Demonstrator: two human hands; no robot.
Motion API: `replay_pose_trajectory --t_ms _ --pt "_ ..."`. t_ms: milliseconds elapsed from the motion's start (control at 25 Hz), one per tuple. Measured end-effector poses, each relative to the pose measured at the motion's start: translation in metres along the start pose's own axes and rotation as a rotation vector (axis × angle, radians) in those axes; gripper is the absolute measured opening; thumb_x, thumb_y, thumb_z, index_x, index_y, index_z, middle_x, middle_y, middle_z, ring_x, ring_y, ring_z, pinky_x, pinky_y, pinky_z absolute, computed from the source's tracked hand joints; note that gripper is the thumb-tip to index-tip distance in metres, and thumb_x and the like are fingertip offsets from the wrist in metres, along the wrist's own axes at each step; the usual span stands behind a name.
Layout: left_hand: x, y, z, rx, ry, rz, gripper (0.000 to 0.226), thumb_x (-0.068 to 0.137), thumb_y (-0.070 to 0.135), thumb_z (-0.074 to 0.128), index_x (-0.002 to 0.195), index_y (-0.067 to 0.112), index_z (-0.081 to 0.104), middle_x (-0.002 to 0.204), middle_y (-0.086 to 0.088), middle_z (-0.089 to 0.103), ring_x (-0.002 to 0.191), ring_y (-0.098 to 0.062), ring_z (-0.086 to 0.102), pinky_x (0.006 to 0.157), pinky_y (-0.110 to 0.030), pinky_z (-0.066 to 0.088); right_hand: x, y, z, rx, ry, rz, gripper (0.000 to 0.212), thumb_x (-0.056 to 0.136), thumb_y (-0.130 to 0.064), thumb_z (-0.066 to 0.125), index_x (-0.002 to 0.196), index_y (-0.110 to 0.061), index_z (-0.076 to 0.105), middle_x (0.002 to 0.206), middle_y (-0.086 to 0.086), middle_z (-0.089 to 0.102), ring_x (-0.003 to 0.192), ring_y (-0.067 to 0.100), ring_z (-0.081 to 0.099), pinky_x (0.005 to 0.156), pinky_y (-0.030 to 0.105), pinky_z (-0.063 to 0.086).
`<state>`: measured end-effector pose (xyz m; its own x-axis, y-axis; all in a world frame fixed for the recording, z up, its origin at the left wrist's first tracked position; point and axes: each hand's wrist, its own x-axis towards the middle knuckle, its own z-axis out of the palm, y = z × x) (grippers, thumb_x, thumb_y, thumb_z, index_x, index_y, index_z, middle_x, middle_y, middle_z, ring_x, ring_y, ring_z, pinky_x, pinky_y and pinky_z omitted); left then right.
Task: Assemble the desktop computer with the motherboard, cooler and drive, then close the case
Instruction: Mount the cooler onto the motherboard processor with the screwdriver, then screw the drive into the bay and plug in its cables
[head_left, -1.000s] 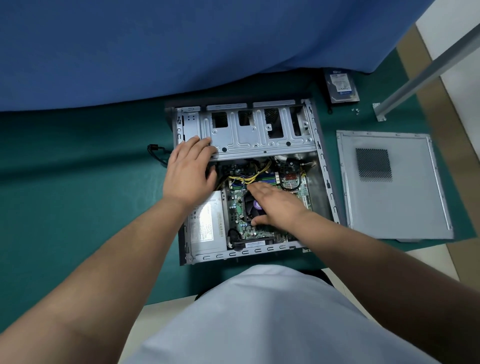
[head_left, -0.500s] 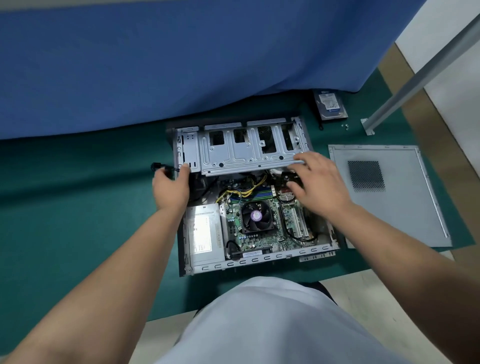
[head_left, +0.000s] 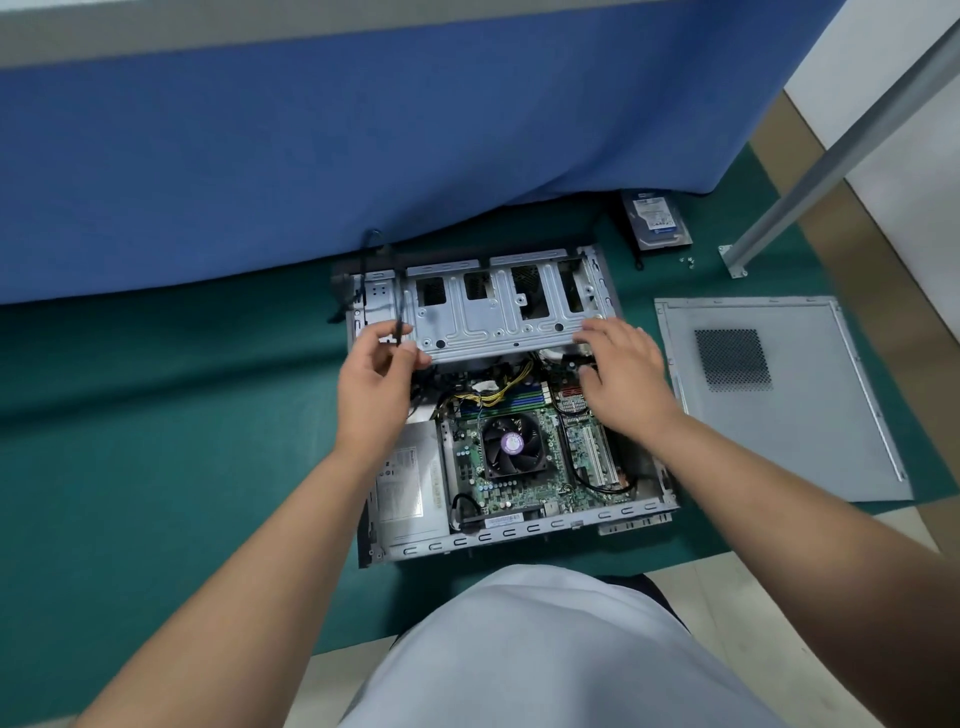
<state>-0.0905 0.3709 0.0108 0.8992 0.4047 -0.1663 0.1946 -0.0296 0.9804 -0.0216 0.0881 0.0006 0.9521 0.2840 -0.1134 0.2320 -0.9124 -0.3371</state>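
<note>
An open grey metal computer case (head_left: 519, 535) is lying flat on a desk covered with dark green cloth (head_left: 156, 441), its inside facing up. In its near half a green motherboard (head_left: 519, 488) is sitting, with a black round-fanned cooler (head_left: 511, 446) bearing a purple centre label mounted on it, and a silver power supply box (head_left: 410, 483) is lying just to the left of the board. Yellow and black wires (head_left: 493, 397) are running above the cooler. Across the far half of the case a grey metal drive cage (head_left: 493, 317) is spanning from side to side.

The left hand (head_left: 376, 384) is reaching to the cage's near left corner, its grip narrow, thumb and fingers pinching a thin black cable (head_left: 398, 312) that is running up and over the far edge of the case. The right hand (head_left: 621, 374) is resting on the cage's near right corner, its grip wide, fingers spread and fairly straight over the metal edge, holding nothing.

The blue-labelled hard drive (head_left: 655, 221) is lying outside the case, on the green cloth well beyond its far right corner, at the foot of a hanging blue cloth (head_left: 363, 145). A few small screws (head_left: 688, 261) are lying just to the right of the drive. The flat grey side panel with a mesh vent (head_left: 779, 415) is lying on the cloth to the right of the case, apart from it.
</note>
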Motion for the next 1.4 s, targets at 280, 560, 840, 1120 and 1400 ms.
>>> replay_pose_trajectory --t_ms 280,560,840,1120,1400 --pt "-0.01 -0.005 0.008 -0.063 0.133 0.026 0.018 0.102 0.013 0.059 0.105 0.031 0.062 0.098 0.002 0.076 0.094 -0.013 0.072 0.084 -0.031 0.059 0.004 -0.026 0.004 0.203 0.036 0.064 0.035 0.102 -0.021 0.052 0.137 -0.024 0.058 0.15 -0.006 0.047 0.142 0.016 0.037 0.119 0.04 0.02" --pt "0.019 0.003 -0.02 -0.301 0.373 -0.054 0.019 0.102 0.003 0.054 0.114 0.018 0.054 0.097 -0.005 0.07 0.082 -0.014 0.068 0.079 -0.032 0.061 0.004 0.009 -0.005 -0.018 -0.031 -0.04 0.048 0.098 -0.013 0.055 0.145 -0.022 0.051 0.153 -0.005 0.044 0.143 0.017 0.035 0.121 0.041 0.021" --pt "0.039 0.004 -0.022 -0.447 0.534 -0.186 0.022 0.101 0.001 0.055 0.107 0.022 0.052 0.089 -0.006 0.071 0.076 -0.016 0.067 0.073 -0.03 0.061 0.041 0.023 -0.033 0.155 -0.124 -0.04 0.029 0.103 -0.014 0.048 0.125 -0.017 0.067 0.131 -0.004 0.055 0.115 0.015 0.055 0.105 0.033 0.045" --pt "0.073 -0.018 -0.013 0.062 0.741 -0.424 0.033 0.097 0.017 0.065 0.129 0.01 0.062 0.108 -0.004 0.066 0.103 -0.023 0.068 0.096 -0.03 0.051 0.089 0.063 -0.054 0.237 -0.097 0.052 0.014 0.1 -0.02 0.058 0.107 -0.022 0.069 0.11 -0.009 0.051 0.083 -0.005 0.054 0.081 0.019 0.04" --pt "0.099 0.004 0.041 0.79 0.62 -0.032 0.048 0.091 0.025 0.052 0.136 0.009 0.057 0.141 -0.022 0.055 0.129 -0.046 0.047 0.104 -0.055 0.037 0.152 0.14 -0.063 0.223 -0.132 0.21 0.018 0.097 -0.023 0.063 0.112 -0.015 0.068 0.119 0.006 0.059 0.092 0.014 0.061 0.084 0.024 0.043"
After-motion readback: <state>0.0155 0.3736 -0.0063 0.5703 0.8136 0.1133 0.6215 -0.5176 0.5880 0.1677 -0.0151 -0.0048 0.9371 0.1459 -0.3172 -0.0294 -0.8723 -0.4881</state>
